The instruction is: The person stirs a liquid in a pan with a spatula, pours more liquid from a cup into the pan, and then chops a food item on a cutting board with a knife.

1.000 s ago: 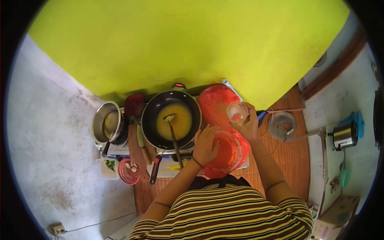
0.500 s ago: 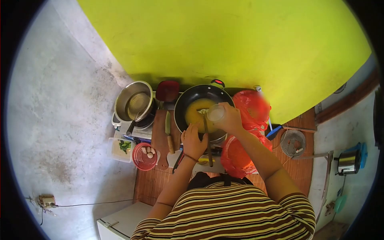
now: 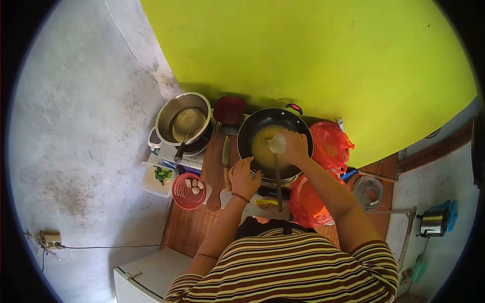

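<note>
Here's the head view, and the action is right over the wok (image 3: 262, 118)! The right hand (image 3: 297, 146) hangs above its far-right half, fingers closed around what looks like a small pale cup (image 3: 277, 142), mouth hard to make out at this angle. Below is a pool of yellow liquid (image 3: 260, 145), and a long utensil (image 3: 279, 189) runs out over the near rim, its head hidden behind the cup. The step in hand looks like cup work over the wok; pouring in or scooping out, I can't tell.

Over to the left hand (image 3: 244, 181): fingers loosely spread, thumb apart, nothing visible in its grasp, right by the near-left rim. Touching it? Can't say from here. Just left, a knife (image 3: 226, 151) lies on a wooden board (image 3: 214, 157), with a red basket (image 3: 189, 205) of pale pieces (image 3: 193, 186) beyond; to the right sits a red plastic bag (image 3: 329, 147).

The next move, I'd judge, calls for a steady right wrist, the cup kept clear of that utensil, and the left fingers off the metal if it's hot.
</note>
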{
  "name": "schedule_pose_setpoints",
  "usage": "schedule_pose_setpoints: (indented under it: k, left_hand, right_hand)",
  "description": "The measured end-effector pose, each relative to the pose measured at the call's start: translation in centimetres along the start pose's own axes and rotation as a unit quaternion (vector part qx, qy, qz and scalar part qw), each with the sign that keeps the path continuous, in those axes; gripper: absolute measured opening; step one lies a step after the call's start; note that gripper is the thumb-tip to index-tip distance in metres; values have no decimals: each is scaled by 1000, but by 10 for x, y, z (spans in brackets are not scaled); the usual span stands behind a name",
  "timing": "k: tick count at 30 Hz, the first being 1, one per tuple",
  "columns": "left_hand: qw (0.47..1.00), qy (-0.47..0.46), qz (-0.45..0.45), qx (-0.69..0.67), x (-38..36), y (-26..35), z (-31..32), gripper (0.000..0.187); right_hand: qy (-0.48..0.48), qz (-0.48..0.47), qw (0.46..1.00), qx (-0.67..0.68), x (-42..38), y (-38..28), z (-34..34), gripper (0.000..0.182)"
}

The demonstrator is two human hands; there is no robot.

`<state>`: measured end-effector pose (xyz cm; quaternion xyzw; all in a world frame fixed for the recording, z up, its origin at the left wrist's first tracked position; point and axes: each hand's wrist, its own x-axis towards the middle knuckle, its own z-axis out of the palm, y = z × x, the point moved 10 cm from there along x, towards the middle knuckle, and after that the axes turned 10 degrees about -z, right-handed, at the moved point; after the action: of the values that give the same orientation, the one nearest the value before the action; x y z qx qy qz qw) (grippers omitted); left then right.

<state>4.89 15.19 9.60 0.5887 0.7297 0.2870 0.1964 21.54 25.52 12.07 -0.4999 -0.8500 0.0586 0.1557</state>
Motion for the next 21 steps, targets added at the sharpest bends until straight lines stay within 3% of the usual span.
schedule_pose_setpoints:
  k: [13, 21]
  left_hand:
    - [999, -27, 19, -21, 2, 8, 17, 46]
    - [999, -21, 38, -13, -6, 19, 21, 46]
  right_hand:
    - [38, -10, 999, 1, -10, 6, -21, 67]
    - [97, 65, 966, 230, -24, 31, -26, 72]
